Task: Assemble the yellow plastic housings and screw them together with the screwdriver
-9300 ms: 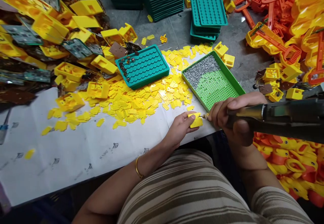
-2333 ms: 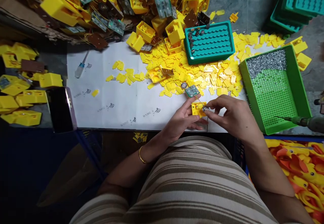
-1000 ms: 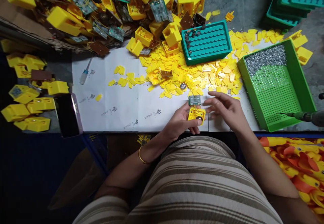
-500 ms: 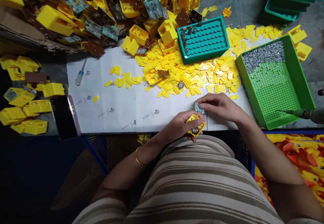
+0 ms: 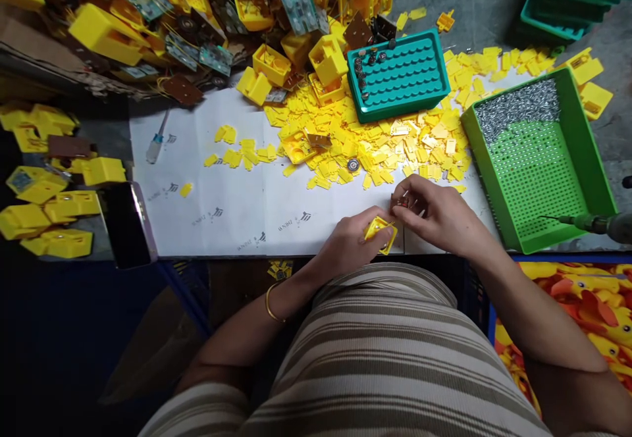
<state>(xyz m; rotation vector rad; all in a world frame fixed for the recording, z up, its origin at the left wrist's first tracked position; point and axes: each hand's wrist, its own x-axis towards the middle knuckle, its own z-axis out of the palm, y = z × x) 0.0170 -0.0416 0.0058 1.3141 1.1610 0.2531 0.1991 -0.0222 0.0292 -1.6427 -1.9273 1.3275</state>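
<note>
At the near edge of the white paper, my left hand [image 5: 351,238] is closed around a small yellow plastic housing [image 5: 391,242], its thumb lying across the open side. Just to the right, my right hand [image 5: 439,216] pinches a small circuit board [image 5: 405,201] with its brown side showing; the fingers cover part of it. The two hands nearly touch. Beyond them lies a heap of flat yellow plastic pieces [image 5: 355,141], with a round metal part [image 5: 353,165] at its near edge.
A teal tray [image 5: 399,75] holding a few round parts stands on the heap. To the right sits a green basket [image 5: 538,160] of screws, with a power screwdriver [image 5: 612,225] over it. A phone [image 5: 126,226], a screwdriver [image 5: 157,142] and piled yellow housings [image 5: 106,35] lie left.
My right hand has turned the circuit board from its green side to its brown side. My left hand has tilted the yellow housing, and the round part inside no longer shows.
</note>
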